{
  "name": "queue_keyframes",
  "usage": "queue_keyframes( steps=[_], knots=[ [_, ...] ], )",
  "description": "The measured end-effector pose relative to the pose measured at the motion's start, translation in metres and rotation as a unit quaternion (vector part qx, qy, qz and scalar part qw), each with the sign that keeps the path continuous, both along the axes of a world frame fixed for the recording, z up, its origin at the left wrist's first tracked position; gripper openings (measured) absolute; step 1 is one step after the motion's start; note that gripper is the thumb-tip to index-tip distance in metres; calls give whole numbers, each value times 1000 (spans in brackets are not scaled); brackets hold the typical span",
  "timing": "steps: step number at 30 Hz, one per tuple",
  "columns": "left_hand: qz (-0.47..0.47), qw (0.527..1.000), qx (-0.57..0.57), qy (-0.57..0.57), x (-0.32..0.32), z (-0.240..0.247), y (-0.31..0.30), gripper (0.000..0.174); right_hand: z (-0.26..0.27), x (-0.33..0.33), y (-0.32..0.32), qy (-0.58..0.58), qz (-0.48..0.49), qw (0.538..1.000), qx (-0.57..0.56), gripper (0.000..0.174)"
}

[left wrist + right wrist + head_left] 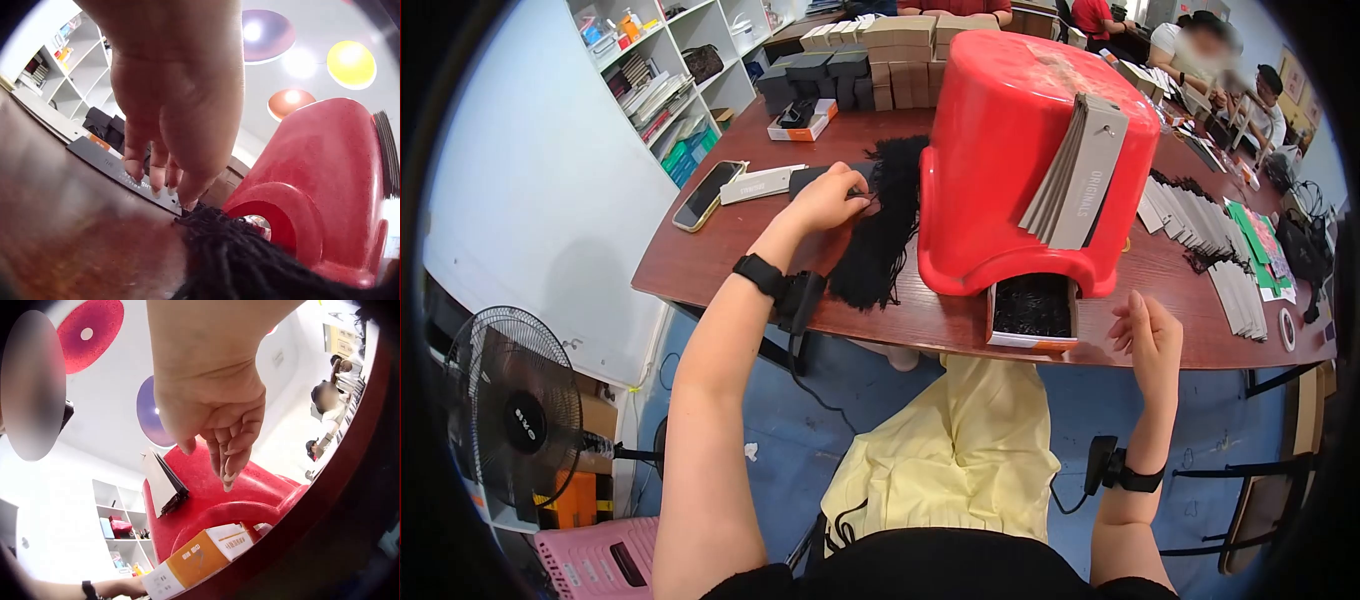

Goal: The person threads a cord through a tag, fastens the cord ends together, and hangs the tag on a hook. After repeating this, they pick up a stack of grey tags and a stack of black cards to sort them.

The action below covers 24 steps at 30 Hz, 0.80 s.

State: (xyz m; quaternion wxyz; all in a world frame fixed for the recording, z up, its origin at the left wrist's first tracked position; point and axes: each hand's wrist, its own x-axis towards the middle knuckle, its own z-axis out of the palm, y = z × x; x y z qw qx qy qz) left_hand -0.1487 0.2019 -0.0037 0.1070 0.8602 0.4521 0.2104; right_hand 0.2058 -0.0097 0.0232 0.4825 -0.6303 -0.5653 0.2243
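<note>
My left hand (830, 198) is at the left end of a bundle of black strings (878, 225), with thumb and forefinger pinching at a black string. Under those fingers, a dark printed tag (119, 170) lies flat on the table, its holed end close to the strings. My right hand (1148, 335) hangs in the air by the table's front edge, fingers loosely bent, nothing in them. Left of it, a small box (1032, 340) of black pieces sticks out from the arched opening of an upturned red stool (1040, 130). Grey "ORIGINALS" tags (1075, 175) hang fanned on the stool's side.
A phone (708, 195) and a pale tag stack (762, 184) lie to the left. Stacked tags (900, 45) stand at the back beside a small box (803, 120). Rows of strung grey tags (1200, 225) and a tape roll (1287, 329) lie right. Other people sit farther off.
</note>
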Motion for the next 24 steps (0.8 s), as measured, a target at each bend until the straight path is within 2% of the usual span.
queue_keyframes(
  steps=[2,5,9,11,13,14,15,16,17,18,19,20,22,23,24],
  knots=[
    [55,998,-33,-21,4,-11,8,10,-1,-1,-1,3,5,1000,-7,34],
    [34,999,-11,-33,9,-13,10,12,-1,-1,-3,-7,0,1000,-1,32],
    [99,987,43,-121,16,13,-20,9,2,-8,-15,-8,-7,1000,7,30],
    [80,936,-151,-307,26,33,-55,7,0,-21,-28,174,76,981,-42,26],
    [20,896,-221,-386,41,44,-98,4,-7,-45,-39,279,218,927,-128,28],
    [-12,882,-225,-414,47,39,-115,3,-17,-56,-39,262,323,894,-168,31],
    [-6,890,-200,-410,55,39,-135,1,-25,-73,-38,306,400,833,-230,35],
    [-14,912,-209,-353,56,40,-155,0,-38,-88,-40,370,454,770,-254,42],
    [-44,898,-197,-390,64,34,-174,3,-49,-103,-43,457,458,713,-269,45],
    [-48,910,-188,-367,71,32,-193,2,-54,-111,-44,534,463,652,-274,48],
    [-75,943,-123,-301,78,38,-210,1,-53,-114,-44,583,434,620,-294,47],
    [-78,958,-124,-244,79,35,-223,3,-54,-115,-45,636,402,580,-313,47],
    [-87,927,-222,-290,83,12,-241,9,-69,-111,-43,661,367,584,-295,43],
    [-100,935,-191,-283,88,8,-246,10,-57,-107,-45,655,341,613,-280,37],
    [-107,942,-162,-276,94,10,-252,11,-58,-101,-46,657,339,621,-261,37]
  ],
)
